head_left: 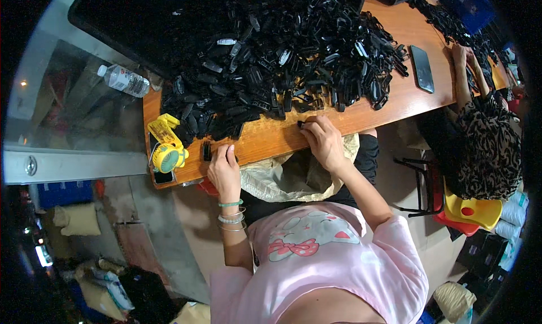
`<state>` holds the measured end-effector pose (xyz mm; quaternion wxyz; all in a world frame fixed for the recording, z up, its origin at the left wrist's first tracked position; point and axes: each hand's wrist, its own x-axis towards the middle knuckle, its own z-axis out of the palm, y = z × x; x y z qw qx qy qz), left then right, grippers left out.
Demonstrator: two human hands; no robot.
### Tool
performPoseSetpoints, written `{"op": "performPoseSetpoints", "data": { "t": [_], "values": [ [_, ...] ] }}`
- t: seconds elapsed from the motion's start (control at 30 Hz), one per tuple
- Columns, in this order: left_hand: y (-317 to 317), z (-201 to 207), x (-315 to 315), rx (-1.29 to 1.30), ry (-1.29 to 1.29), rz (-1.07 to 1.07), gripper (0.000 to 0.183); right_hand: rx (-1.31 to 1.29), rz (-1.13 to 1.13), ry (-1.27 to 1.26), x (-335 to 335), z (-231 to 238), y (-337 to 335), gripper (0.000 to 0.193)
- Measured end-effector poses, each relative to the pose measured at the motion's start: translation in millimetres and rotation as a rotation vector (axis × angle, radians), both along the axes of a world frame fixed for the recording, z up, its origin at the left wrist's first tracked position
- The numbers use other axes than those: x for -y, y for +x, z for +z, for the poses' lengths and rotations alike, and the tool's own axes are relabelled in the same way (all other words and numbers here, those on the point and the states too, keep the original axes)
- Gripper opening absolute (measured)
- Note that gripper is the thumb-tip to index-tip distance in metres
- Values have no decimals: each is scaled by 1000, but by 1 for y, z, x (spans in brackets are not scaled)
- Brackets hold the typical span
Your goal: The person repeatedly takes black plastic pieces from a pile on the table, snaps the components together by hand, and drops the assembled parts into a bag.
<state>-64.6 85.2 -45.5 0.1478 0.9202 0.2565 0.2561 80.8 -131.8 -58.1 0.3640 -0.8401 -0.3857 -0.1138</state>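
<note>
A large heap of small black plastic pieces (254, 75) covers much of the wooden table (265, 133). My right hand (326, 143) is closed at the table's near edge, pinching a small black plastic piece (301, 124) between thumb and fingertips. Farther left, the fingers of my left hand (224, 170) are bent together over the table edge; what they hold, if anything, is hidden. Right beside those fingertips lies a short black plastic part (206, 151). An open woven sack (259, 183) sits at my lap, below and between both hands.
A yellow handheld fan (168, 149) stands at the table's left corner, near a water bottle (124, 81). A phone (422, 70) lies right of the heap. At the far right, another person's hands (462, 55) work over more black pieces. A yellow stool (474, 208) is behind that person.
</note>
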Motion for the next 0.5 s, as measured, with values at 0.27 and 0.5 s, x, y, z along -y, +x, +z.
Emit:
{"op": "performPoseSetpoints", "data": {
  "t": [0.27,0.5],
  "values": [
    [-6,-5,8,246,-430,82,32,-287,62,220,1,21,-15,35],
    [-5,27,59,288,-1121,-350,31,-473,168,147,11,44,-24,35]
  ]
}}
